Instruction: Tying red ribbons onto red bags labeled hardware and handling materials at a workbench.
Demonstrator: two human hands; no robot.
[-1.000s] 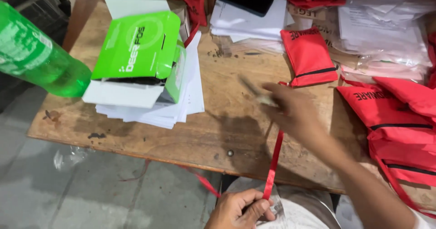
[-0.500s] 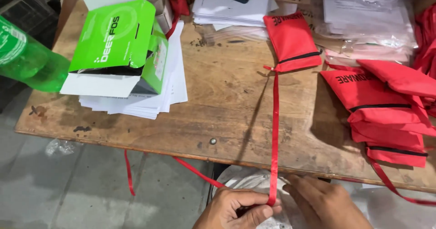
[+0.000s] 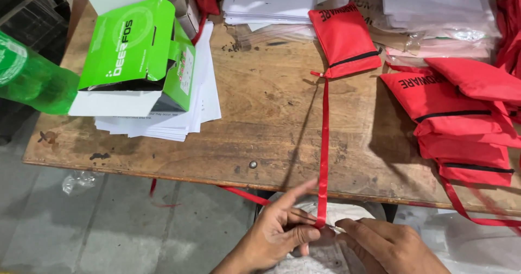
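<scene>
A long red ribbon (image 3: 324, 143) runs taut from a small red pouch (image 3: 343, 40) on the wooden table (image 3: 260, 122) down past the table's near edge. My left hand (image 3: 279, 233) pinches the ribbon's lower end between thumb and fingers, index finger stretched out. My right hand (image 3: 388, 244) meets it from the right, fingertips touching the same end of the ribbon. Both hands are below the table's front edge, over something white in my lap.
A stack of red pouches (image 3: 461, 116) lies at the right. An open green box (image 3: 135, 51) sits on a pile of white papers (image 3: 179, 116) at the left, beside a green plastic bottle (image 3: 32, 76). More papers (image 3: 271, 2) lie at the back. Grey floor below.
My right hand came back from over the table to the ribbon's end at my lap. The ribbon is now pulled straight from the pouch. The view has shifted slightly.
</scene>
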